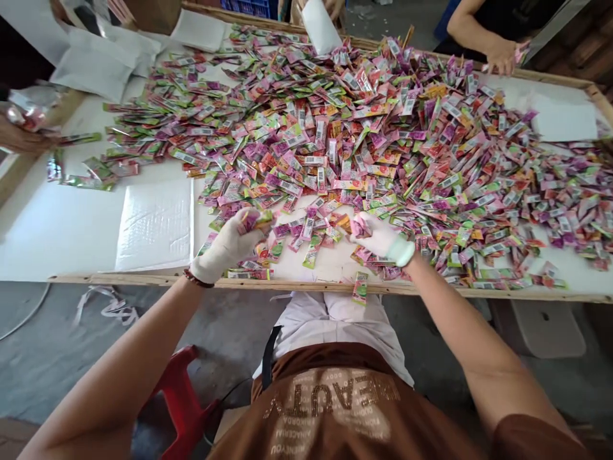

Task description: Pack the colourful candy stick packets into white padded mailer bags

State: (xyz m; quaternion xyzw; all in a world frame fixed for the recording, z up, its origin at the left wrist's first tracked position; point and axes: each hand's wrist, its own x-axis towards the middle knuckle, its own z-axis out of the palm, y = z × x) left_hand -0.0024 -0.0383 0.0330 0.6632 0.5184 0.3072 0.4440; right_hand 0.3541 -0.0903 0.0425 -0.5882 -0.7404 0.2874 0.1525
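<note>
My left hand (234, 243), in a white glove, is closed around a few small stick sachets (261, 221) with green, yellow and purple printing. My right hand (383, 237), gloved too, grips a pink sachet (360, 227) at its fingertips. Between the two hands lie several loose sachets (309, 227) on the white table top. Behind them spreads a large heap of sachets (330, 137) in pink, purple, green and orange. One green sachet (360, 289) rests over the table's front edge, below my right hand.
A white padded mailer (154, 223) lies left of my left hand. More white mailers (98, 64) sit at the back left, another (565, 118) at the right. A wooden rim (158, 280) borders the table. Co-workers' hands (502, 54) reach in around it. A red stool (184, 402) stands below.
</note>
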